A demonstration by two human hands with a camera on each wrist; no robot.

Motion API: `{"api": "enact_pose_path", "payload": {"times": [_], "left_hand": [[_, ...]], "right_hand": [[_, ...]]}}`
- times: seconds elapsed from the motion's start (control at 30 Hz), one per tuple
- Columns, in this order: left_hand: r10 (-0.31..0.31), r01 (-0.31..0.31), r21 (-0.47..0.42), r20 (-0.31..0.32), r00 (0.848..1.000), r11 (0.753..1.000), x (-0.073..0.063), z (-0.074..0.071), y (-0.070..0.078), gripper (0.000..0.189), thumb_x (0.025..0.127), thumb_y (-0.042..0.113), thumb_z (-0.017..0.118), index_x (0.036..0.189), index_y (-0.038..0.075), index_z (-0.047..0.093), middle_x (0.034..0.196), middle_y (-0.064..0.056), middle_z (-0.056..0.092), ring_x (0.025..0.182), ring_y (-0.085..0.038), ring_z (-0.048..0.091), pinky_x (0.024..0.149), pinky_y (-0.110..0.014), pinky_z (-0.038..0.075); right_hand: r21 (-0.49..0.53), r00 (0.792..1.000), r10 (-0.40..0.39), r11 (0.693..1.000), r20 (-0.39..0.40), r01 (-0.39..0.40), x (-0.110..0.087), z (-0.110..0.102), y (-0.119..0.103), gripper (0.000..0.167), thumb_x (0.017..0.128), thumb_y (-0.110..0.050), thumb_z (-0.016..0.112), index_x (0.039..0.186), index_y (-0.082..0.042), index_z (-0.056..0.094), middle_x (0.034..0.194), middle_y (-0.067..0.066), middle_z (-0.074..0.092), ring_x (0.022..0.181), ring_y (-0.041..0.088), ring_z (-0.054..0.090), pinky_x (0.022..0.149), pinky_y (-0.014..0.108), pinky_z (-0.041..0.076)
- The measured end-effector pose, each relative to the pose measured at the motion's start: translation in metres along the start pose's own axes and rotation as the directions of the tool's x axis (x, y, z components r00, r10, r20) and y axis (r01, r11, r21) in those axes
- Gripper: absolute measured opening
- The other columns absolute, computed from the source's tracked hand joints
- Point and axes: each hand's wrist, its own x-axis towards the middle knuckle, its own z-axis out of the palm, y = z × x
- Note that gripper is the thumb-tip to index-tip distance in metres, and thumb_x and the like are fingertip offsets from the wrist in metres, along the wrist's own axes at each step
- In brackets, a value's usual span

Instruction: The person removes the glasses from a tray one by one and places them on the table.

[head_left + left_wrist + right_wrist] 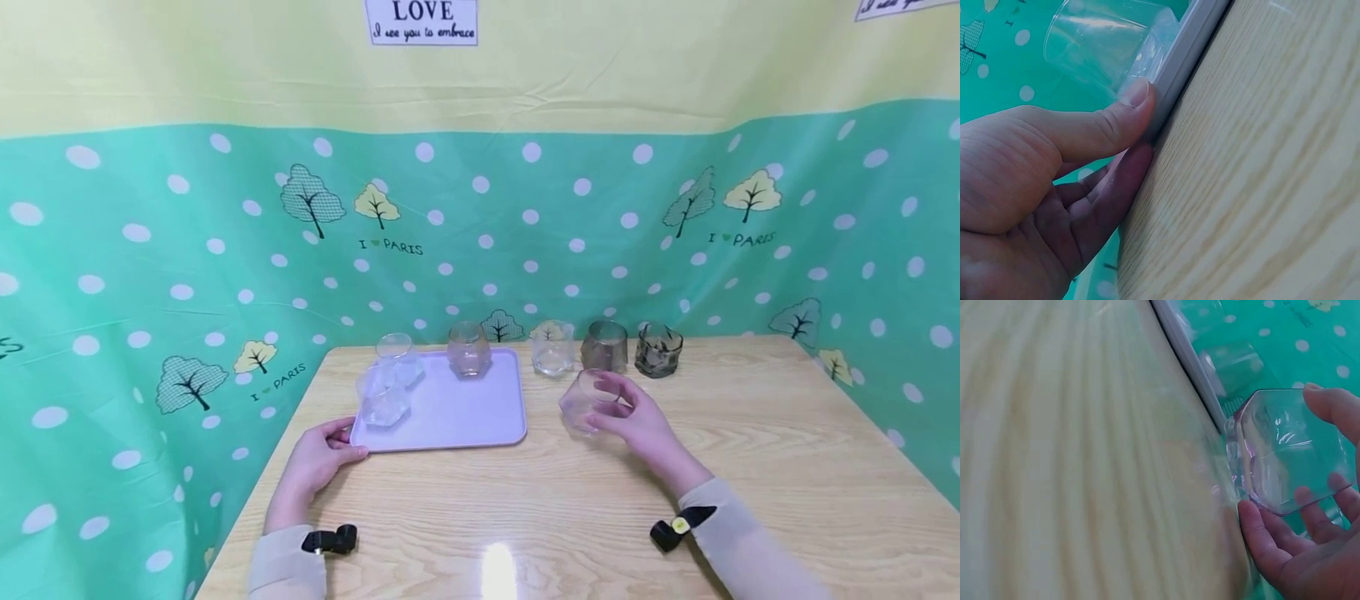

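Observation:
At the near left corner of a lilac tray (461, 408), my left hand (318, 458) pinches the rim, thumb on top and fingers at the side. My right hand (637, 421) grips a faintly pink faceted glass (1291, 450), thumb on one side and fingertips on the other. In the head view that glass is right of the tray, tilted. Two clear glasses, one in front (385, 407) and one behind (400, 360), stand along the tray's left side. A brownish glass (469, 350) stands at its back.
Behind the right hand, a clear glass (553, 350), a grey-brown glass (604, 346) and a dark smoky glass (659, 350) stand in a row at the back of the wooden table (420, 517). A green and yellow cloth (525, 233) hangs right behind the table.

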Motion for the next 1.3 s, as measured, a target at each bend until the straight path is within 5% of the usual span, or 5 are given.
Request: {"api": "enact_pose_path", "payload": {"times": [0.33,0.73,1.03,1.3], "left_hand": [[-0.006,0.006,0.0,0.004,1.0,1.0,0.001,-0.001,-0.001,0.072,0.087,0.019,0.091,0.148,-0.003,0.06,0.112,-0.013,0.067,0.091,-0.021,0.064,0.082,-0.034,0.05],[-0.007,0.007,0.001,0.008,1.0,1.0,0.002,-0.001,0.001,0.073,0.087,0.02,0.091,0.149,-0.003,0.059,0.113,-0.013,0.067,0.093,-0.022,0.064,0.083,-0.034,0.049],[-0.006,0.006,0.012,0.018,1.0,1.0,0.0,-0.001,0.0,0.073,0.087,0.02,0.092,0.148,-0.004,0.059,0.111,-0.013,0.067,0.092,-0.022,0.064,0.083,-0.035,0.05],[-0.002,0.001,0.009,0.018,1.0,1.0,0.001,-0.001,0.001,0.073,0.087,0.021,0.091,0.148,-0.004,0.059,0.112,-0.013,0.067,0.092,-0.022,0.064,0.083,-0.034,0.05]], "right_hand": [[-0.027,0.998,-0.02,0.999,-0.056,0.018,0.0,-0.053,0.007,0.086,0.095,-0.009,0.082,0.165,-0.002,0.033,0.159,0.027,0.042,0.117,0.006,0.063,0.089,0.027,0.058],[-0.124,1.0,-0.013,0.992,0.0,0.013,-0.012,-0.131,0.015,0.087,0.097,-0.013,0.081,0.167,-0.003,0.03,0.156,0.016,0.047,0.115,0.0,0.065,0.09,0.027,0.058],[-0.188,0.992,0.038,0.98,-0.119,-0.06,-0.025,-0.16,0.014,0.09,0.101,-0.023,0.078,0.171,-0.012,0.022,0.165,0.025,0.032,0.114,-0.009,0.057,0.089,0.018,0.054],[-0.188,0.964,0.07,0.975,-0.258,-0.121,-0.018,-0.167,0.016,0.095,0.101,-0.031,0.078,0.173,-0.018,0.017,0.17,0.022,0.028,0.121,0.002,0.049,0.087,0.013,0.051]]}}
